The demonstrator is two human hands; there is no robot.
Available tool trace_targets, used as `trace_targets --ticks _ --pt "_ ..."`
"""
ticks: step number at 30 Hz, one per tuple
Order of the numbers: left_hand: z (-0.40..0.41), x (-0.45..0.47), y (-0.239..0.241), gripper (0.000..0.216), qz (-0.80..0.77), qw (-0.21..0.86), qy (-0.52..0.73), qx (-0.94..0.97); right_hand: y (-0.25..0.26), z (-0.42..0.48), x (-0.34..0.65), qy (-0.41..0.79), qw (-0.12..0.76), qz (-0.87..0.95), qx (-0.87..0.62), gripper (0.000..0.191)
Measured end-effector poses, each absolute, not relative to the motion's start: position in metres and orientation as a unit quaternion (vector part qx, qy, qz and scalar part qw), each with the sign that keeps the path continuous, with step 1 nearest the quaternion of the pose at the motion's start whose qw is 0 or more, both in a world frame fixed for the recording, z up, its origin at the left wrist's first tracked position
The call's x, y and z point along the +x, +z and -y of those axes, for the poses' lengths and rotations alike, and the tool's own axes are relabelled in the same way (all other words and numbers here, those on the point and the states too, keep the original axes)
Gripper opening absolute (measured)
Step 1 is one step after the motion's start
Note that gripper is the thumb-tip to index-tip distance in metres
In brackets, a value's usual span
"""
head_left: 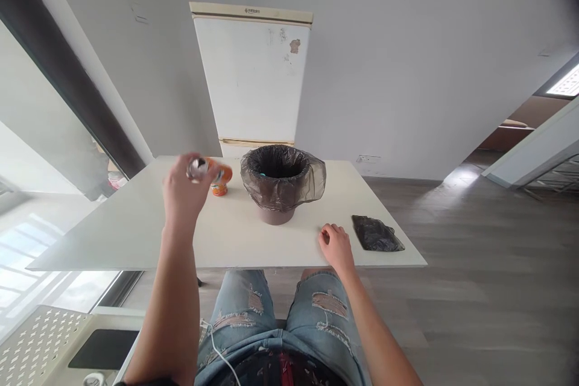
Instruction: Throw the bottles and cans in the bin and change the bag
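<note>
Above the left part of the table, my left hand (183,190) is closed round an orange drink can (221,172), tipped on its side with its silver end toward me. Just below it, another orange object (219,190), probably a second can, stands on the tabletop, partly covered by the held one. A brown bin (277,217) lined with a thin black bin bag (283,192) stands at mid-table, right of the cans. My right hand (337,246) rests on the table near its front edge, fingers loosely curled with nothing visible in them.
A folded black plastic bag (377,234) lies on the white table (235,247), right of my right hand. Behind the table stands a white fridge (253,78) against a grey wall. At lower left is a pale perforated surface (43,338); a white cable (221,353) crosses my lap.
</note>
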State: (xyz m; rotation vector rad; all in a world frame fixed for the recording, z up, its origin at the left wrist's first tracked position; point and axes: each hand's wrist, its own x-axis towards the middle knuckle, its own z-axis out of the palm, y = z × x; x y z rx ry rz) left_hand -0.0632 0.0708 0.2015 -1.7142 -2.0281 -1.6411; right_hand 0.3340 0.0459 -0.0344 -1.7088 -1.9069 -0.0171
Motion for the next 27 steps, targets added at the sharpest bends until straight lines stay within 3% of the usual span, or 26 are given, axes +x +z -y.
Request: trace_targets --ticks 2,4,8,11,16,19,23,27 --pt "-0.074 -0.04 0.237 0.044 0.561 0.032 -0.606 -0.563 -0.035 -0.046 0.334 -0.004 0.285 0.716 -0.637 0.02" --pt "-0.088 -0.015 0.261 0.039 0.518 0.0 -0.611 -0.599 -0.035 -0.046 0.334 -0.001 0.287 0.718 -0.634 0.02" --pt "-0.135 0.027 0.264 0.039 0.547 -0.095 -0.415 -0.721 -0.034 -0.045 0.334 0.009 0.292 0.719 -0.631 0.021" --pt "-0.161 0.041 0.245 0.041 0.551 -0.121 -0.318 -0.762 -0.032 -0.044 0.332 0.005 0.289 0.715 -0.636 0.02" --pt "-0.17 -0.001 0.216 0.033 0.57 -0.024 -0.481 -0.666 -0.03 -0.044 0.332 0.006 0.282 0.715 -0.639 0.02" --pt "-0.175 -0.053 0.193 0.036 0.662 0.027 -0.479 -0.575 -0.031 -0.045 0.332 0.003 0.278 0.716 -0.64 0.019" --pt "-0.191 -0.107 0.141 0.077 0.766 -0.051 -0.336 -0.545 -0.033 -0.046 0.332 -0.008 0.279 0.716 -0.64 0.018" --pt "-0.202 -0.123 0.093 0.073 0.754 -0.135 -0.262 -0.587 -0.033 -0.046 0.332 -0.007 0.28 0.714 -0.642 0.019"
